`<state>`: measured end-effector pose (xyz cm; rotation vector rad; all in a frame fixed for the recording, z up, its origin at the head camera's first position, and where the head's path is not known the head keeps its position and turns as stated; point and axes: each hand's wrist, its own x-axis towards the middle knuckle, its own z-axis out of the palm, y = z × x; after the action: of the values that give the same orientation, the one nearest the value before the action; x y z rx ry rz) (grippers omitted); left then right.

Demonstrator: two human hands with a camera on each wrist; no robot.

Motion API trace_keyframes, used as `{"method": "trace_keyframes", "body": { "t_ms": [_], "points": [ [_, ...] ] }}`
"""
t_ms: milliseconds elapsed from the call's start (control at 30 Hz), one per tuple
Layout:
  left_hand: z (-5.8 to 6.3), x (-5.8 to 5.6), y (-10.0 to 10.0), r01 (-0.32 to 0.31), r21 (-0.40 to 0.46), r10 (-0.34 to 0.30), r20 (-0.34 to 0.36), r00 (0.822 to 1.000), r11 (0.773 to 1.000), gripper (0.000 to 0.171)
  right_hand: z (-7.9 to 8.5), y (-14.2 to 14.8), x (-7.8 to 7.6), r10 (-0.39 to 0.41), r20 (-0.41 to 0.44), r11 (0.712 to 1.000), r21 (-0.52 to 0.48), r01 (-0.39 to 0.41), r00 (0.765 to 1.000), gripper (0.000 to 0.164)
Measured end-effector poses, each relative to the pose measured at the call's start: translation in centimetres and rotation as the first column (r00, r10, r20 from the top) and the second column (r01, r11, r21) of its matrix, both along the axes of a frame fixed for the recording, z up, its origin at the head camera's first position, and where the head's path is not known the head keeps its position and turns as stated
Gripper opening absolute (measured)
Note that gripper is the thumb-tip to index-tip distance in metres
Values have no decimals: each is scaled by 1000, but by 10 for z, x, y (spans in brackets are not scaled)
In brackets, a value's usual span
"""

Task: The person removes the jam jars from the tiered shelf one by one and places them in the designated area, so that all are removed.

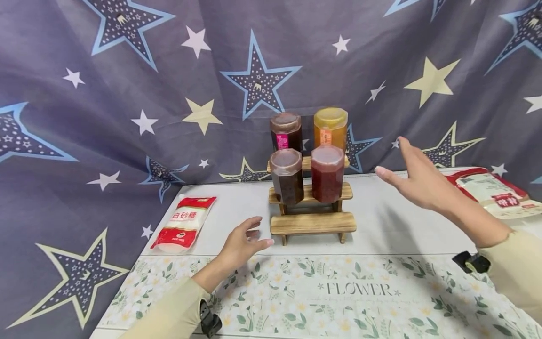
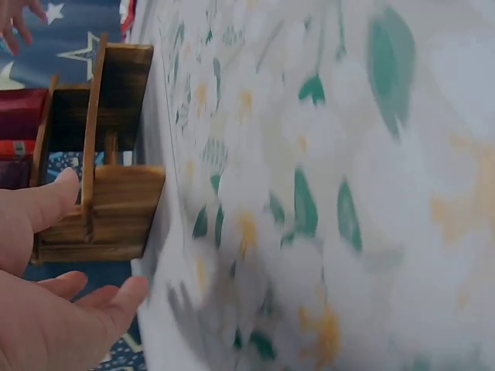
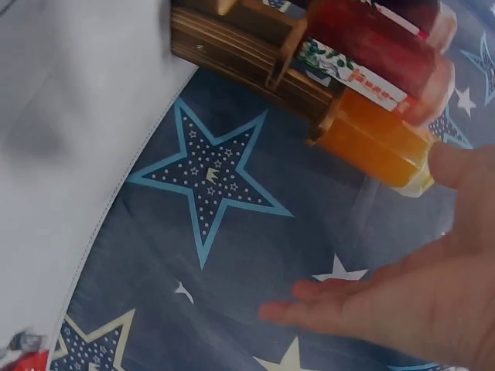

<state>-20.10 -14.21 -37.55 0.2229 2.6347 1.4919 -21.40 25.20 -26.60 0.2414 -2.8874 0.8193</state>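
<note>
Step in hand: by judgement, a hands-off moment at the wooden stand (image 1: 313, 223); nothing is gripped, and both hands are placed about it, one at either side.
Left hand (image 1: 235, 248): fingers loosely bent, thumb parted from them; placed just left of the nearest shelf, apart from it.
Right hand (image 1: 423, 181): fingers extended, thumb spread away; raised to the right of the jars, with a gap between.
Far jars: on the top shelf, a dark jar (image 1: 286, 125) is set at left and a yellow jar (image 1: 330, 119) at right.
Middle jars: one shelf nearer, a brown jar (image 1: 287, 176) is set at left and a red jar (image 1: 327, 174) at right, all four upright.
Bags: a sugar bag (image 1: 184, 221) is laid at far left; a red-and-white bag (image 1: 493, 188) is laid at far right.
Next move: for any jar to be lifted, a hand would have to be brought in and its fingers closed round the sides, with neighbours left unknocked.
Right wrist view: a printed label (image 3: 356, 75) on the red jar's side is shown, hidden from the head view.
Left wrist view: the stand's supports are shown from low down.
Head view: the gap between thumb and yellow jar, overlapped in the right wrist view, is made plain.
</note>
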Motion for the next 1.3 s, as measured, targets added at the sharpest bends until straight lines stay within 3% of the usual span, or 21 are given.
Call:
{"method": "trace_keyframes", "body": {
  "t_ms": [267, 467, 567, 833, 933, 1300],
  "points": [
    [-15, -5, 13, -44, 252, 18, 105, 994, 967, 73, 9, -8, -20, 11, -57, 977, -213, -23, 998, 95],
    [-22, -11, 21, -82, 293, 52, 109, 993, 953, 74, 17, -17, -35, 54, -28, 934, -353, -61, 998, 96],
    [-24, -14, 22, -73, 318, 37, 119, 992, 945, 74, 21, -24, -45, 70, -29, 912, -404, -76, 997, 97],
    [-27, -20, 26, -56, 486, -38, 182, 983, 872, 69, 36, -49, -72, 116, -44, 859, -497, -122, 992, 101],
    [-28, -19, 23, -55, 512, -53, 194, 980, 857, 68, 40, -60, -78, 140, -56, 837, -527, -148, 989, 103],
    [-28, -16, 16, -24, 510, -96, 208, 973, 860, 68, 42, -85, -88, 116, -49, 817, -563, -123, 992, 93]
  ]
}}
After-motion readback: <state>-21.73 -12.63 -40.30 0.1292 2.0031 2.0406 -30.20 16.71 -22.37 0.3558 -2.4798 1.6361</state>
